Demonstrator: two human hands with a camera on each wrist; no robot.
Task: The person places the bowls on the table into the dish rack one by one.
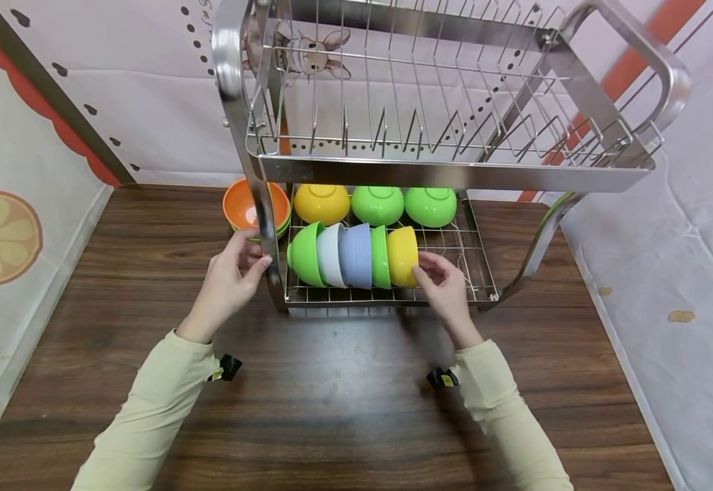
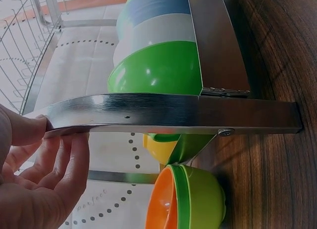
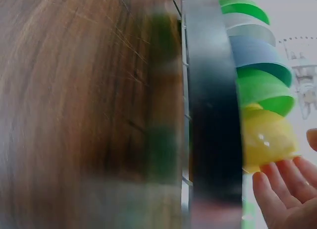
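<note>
My left hand (image 1: 226, 283) grips the upright leg of a steel dish rack (image 2: 148, 113), thumb on one side and fingers on the other. Beyond it on the lower shelf, a row of nested bowls lies sideways: a green bowl (image 1: 307, 254), white bowl (image 1: 331, 256), blue bowl (image 1: 356, 256), second green bowl (image 1: 380, 258) and yellow bowl (image 1: 402, 256). At the row's right end my right hand (image 1: 445, 290) has its fingertips (image 3: 270, 168) at the yellow bowl's rim. The fingers are fairly straight and the thumb stands apart from the bowl in the right wrist view.
Behind the row sit an upside-down yellow bowl (image 1: 322, 203) and two upside-down green bowls (image 1: 377, 204). A stack topped by an orange bowl (image 1: 248, 204) stands left of the rack. The wire upper tier (image 1: 454, 174) overhangs the shelf. Dark wooden table (image 1: 331, 409) lies in front.
</note>
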